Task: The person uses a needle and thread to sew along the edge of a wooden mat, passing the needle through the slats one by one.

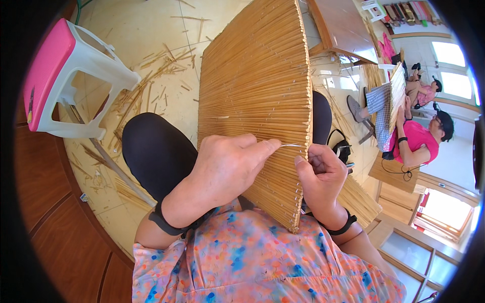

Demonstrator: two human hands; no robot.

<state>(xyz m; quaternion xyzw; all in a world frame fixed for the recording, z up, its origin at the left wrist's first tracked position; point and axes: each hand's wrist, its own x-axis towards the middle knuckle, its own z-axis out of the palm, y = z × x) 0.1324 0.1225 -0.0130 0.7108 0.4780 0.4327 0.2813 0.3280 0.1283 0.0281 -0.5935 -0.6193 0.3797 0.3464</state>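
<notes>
A stiff mat of golden reed stalks (252, 81) stands upright across my lap, rows of small white stitches running over it. My left hand (227, 164) is closed in front of its face, finger and thumb pinching a thin white thread (290, 145) close to the right edge. Whether a needle is at its end I cannot make out. At that same edge my right hand (323, 174) is closed, its thumb against the stalk ends and its curled fingers partly hidden. Both wrists wear black bands.
A white stool with a pink seat (50, 65) stands at left, a small tool on top. Loose stalks (166, 63) litter the tiled floor. A brown table (343, 25) is at the far right. Another person in pink (419, 141) sits at right with a similar mat; someone else sits beyond.
</notes>
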